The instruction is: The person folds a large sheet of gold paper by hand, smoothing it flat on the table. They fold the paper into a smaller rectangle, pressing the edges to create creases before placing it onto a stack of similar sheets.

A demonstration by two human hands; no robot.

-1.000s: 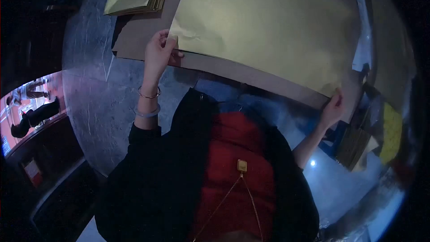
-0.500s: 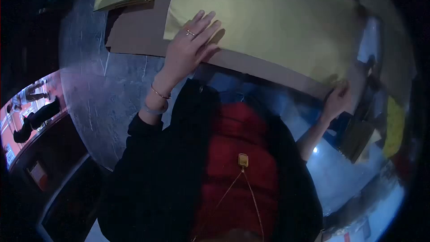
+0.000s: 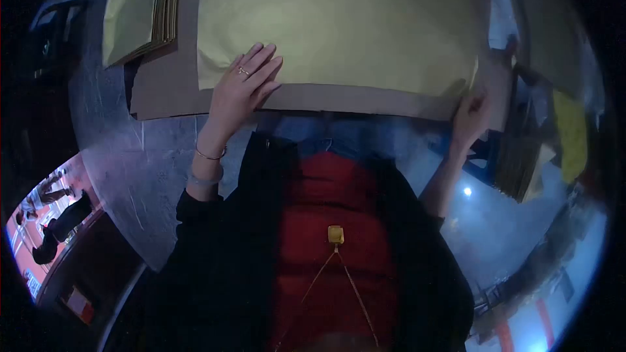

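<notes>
A large yellow paper sheet (image 3: 345, 26) lies over brown cardboard (image 3: 313, 99), which shows along its near and left edges. My left hand (image 3: 244, 88), with a ring and bracelets, rests on the sheet's near left part, its fingers stretched out and lying flat. Some creases show in the paper beside those fingers. At the near right corner is my right hand (image 3: 471, 116), its fingers curled in at the sheet's edge. A thin pale strip of paper edge rises just above them. The fingertips of the right hand are partly hidden.
A stack of folded yellow paper (image 3: 134, 10) sits at the far left. To the right are a brown stack of sheets or card (image 3: 520, 166) and a bright yellow item (image 3: 570, 133). Grey floor (image 3: 124, 176) shows on the left; people (image 3: 62, 228) appear in the distance.
The view has turned, so the sheet looks straighter and sits further left and lower. My left hand stays flat on the paper; my right hand remains at the near right corner, fingers curled.
</notes>
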